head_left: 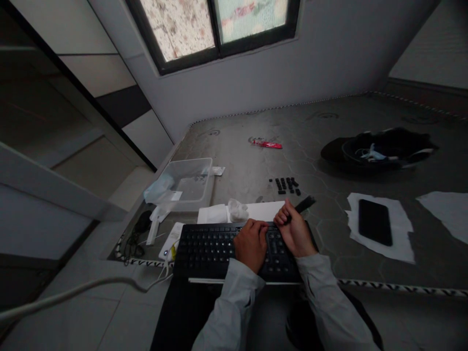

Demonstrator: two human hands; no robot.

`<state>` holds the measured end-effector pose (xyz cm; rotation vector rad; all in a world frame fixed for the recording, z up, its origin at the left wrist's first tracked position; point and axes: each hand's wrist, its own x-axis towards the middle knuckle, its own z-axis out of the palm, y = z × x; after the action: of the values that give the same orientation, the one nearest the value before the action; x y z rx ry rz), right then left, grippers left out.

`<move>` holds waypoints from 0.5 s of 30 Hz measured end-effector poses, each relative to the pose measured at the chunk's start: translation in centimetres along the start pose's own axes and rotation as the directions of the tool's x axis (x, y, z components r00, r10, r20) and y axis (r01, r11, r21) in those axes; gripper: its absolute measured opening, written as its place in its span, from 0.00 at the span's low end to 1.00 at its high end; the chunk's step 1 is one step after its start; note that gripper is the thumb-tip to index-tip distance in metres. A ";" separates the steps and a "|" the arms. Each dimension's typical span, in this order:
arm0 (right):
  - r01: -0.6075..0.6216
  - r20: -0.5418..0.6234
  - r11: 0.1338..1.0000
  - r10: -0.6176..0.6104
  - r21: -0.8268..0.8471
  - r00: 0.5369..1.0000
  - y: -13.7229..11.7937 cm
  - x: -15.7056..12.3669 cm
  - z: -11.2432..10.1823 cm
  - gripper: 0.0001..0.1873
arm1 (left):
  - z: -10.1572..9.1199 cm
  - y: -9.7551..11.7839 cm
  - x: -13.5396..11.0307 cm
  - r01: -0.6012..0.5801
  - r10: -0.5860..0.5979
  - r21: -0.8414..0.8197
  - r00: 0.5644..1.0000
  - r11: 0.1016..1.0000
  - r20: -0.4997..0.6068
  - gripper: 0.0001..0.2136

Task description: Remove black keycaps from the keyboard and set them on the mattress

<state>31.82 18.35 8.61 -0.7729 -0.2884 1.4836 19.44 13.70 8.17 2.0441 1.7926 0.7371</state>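
A black keyboard (208, 246) lies across my lap at the edge of the mat. My left hand (251, 243) is closed over the middle of it, fingertips together near the upper right keys; what they hold, if anything, is hidden. To its right, my right hand (292, 226) grips a dark brush (305, 204), whose bristled end points up and to the right. That hand is over the number pad side. Beyond the keyboard, several loose black keycaps (283, 185) lie in short rows on the mat.
A clear plastic bin (210, 187) stands at left, near a white power strip (171, 241) and cables. Crumpled tissue (237, 210) lies behind the keyboard. Further off is a red packet (267, 144). At right are a phone (375, 222) on white paper and a dark cap (336, 152).
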 end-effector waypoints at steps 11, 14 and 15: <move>0.098 0.027 0.977 -0.095 -0.190 0.995 1.2 -0.8 1.2 0.24 | -0.1 0.1 -0.1 0.008 -0.009 0.023 1.000 1.000 0.016 0.09; 0.168 0.018 0.959 -0.168 -0.227 0.986 1.7 -0.8 1.3 0.24 | -0.1 0.1 -0.1 0.003 -0.003 0.017 1.000 1.000 0.014 0.10; 0.198 0.019 0.953 -0.198 -0.229 0.980 1.9 -0.8 1.2 0.24 | -0.1 0.1 -0.1 0.000 0.000 0.014 1.000 1.000 0.014 0.09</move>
<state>29.53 17.79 8.50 -0.9038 -0.5268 1.2721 19.41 13.61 8.28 2.0526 1.7949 0.7105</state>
